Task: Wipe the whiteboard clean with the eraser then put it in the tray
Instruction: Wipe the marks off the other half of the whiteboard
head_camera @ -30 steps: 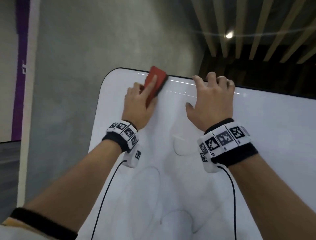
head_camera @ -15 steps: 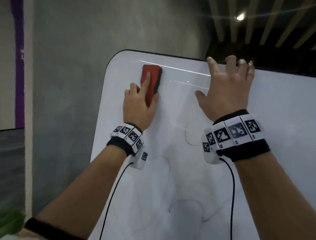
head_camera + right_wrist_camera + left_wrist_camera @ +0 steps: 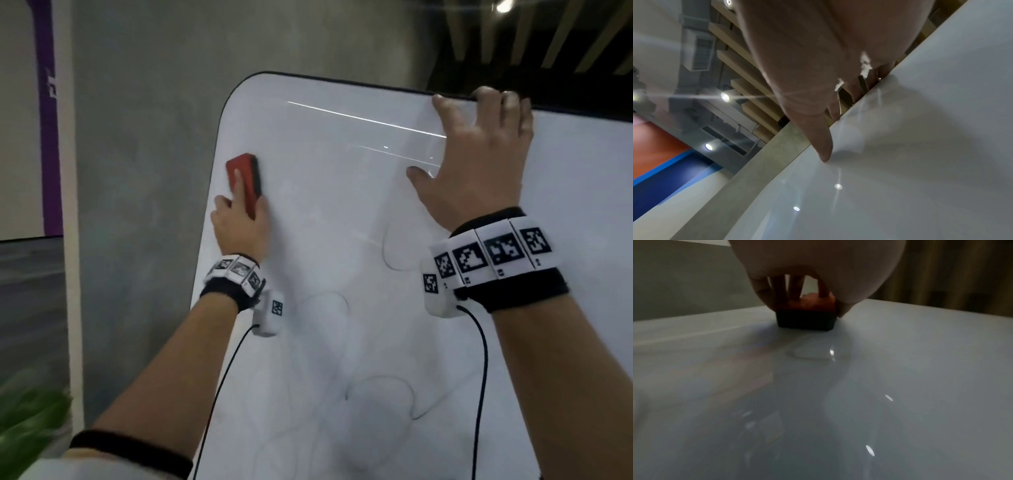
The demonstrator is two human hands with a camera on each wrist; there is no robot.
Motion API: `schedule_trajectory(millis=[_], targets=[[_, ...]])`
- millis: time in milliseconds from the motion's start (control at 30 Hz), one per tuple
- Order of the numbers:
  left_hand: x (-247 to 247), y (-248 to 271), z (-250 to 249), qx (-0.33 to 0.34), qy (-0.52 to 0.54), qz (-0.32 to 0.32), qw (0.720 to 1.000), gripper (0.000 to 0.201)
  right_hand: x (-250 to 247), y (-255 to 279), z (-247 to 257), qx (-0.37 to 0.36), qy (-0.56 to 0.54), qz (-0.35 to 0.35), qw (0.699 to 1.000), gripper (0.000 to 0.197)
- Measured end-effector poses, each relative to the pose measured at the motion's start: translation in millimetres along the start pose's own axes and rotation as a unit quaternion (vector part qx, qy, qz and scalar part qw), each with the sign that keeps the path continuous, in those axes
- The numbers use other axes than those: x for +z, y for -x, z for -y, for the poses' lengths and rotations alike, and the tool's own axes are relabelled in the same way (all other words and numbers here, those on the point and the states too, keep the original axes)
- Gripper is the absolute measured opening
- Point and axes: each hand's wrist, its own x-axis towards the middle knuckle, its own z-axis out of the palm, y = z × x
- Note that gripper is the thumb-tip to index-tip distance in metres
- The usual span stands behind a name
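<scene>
The whiteboard (image 3: 342, 212) fills the middle and right of the head view, with faint thin pen loops (image 3: 394, 401) across its lower half. My left hand (image 3: 239, 219) grips a red eraser (image 3: 245, 183) with a black felt base and presses it on the board near the left edge. From the left wrist the eraser (image 3: 807, 313) sits felt-down under my fingers (image 3: 781, 288). My right hand (image 3: 479, 161) holds the board's top edge, fingers hooked over the rim and thumb flat on the white face; in the right wrist view the thumb (image 3: 824, 146) touches the board (image 3: 920, 162). No tray shows.
A grey concrete wall (image 3: 144, 171) stands left of the board, with a purple stripe (image 3: 46, 137) further left. Green leaves (image 3: 27, 411) blur at the lower left. Dark slatted ceiling (image 3: 548, 41) shows above the board's top edge.
My left hand has slid the eraser from the top of the board down and left toward its left edge. My right hand stays on the top rim.
</scene>
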Motion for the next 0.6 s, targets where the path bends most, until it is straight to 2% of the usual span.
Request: schedule_trajectory(millis=[33,67,133,200,267,333,367,400,433,467,500,533,567,600], targets=[[-3,-7,17,-0.092,-0.006,0.01,0.996,0.065,0,0,-2,-0.003,-0.001,0.001,1.0,0.082],[-5,-8,31,-0.151,-0.013,0.022,0.988,0.065,0,1,-3,-0.005,-0.003,0.001,1.0,0.081],[-7,-1,40,-0.164,-0.031,0.042,0.985,0.066,0,2,-2,-0.004,-0.008,-0.002,1.0,0.08],[-8,14,27,-0.084,-0.035,0.042,0.995,0.066,0,1,2,0.002,-0.01,-0.007,1.0,0.08],[-9,39,6,0.087,-0.019,0.035,0.995,0.065,0,1,5,0.007,-0.007,-0.005,1.0,0.079],[-5,64,-10,0.247,-0.016,0.053,0.968,0.063,1,1,6,0.008,-0.01,-0.007,1.0,0.079],[-3,68,-10,0.274,-0.025,0.057,0.96,0.062,1,2,5,0.006,-0.013,-0.008,1.0,0.079],[-1,66,-6,0.265,-0.028,0.052,0.962,0.062,0,2,3,0.004,-0.013,-0.007,1.0,0.079],[2,59,3,0.22,-0.029,0.033,0.975,0.063,0,3,2,0.003,-0.011,-0.005,1.0,0.079],[4,52,11,0.137,-0.031,0.013,0.99,0.064,0,2,0,0.001,-0.01,-0.002,1.0,0.079],[5,45,18,0.025,-0.028,0.005,0.999,0.064,-1,2,-2,0.0,-0.008,0.003,1.0,0.078],[5,40,24,-0.084,-0.023,0.008,0.996,0.064,-2,2,-3,-0.003,-0.008,0.006,1.0,0.079],[6,40,24,-0.147,-0.022,0.016,0.989,0.064,-2,2,-3,-0.005,-0.007,0.009,1.0,0.078],[5,45,16,-0.148,-0.021,0.025,0.988,0.065,-2,2,-3,-0.007,-0.007,0.01,1.0,0.078]])
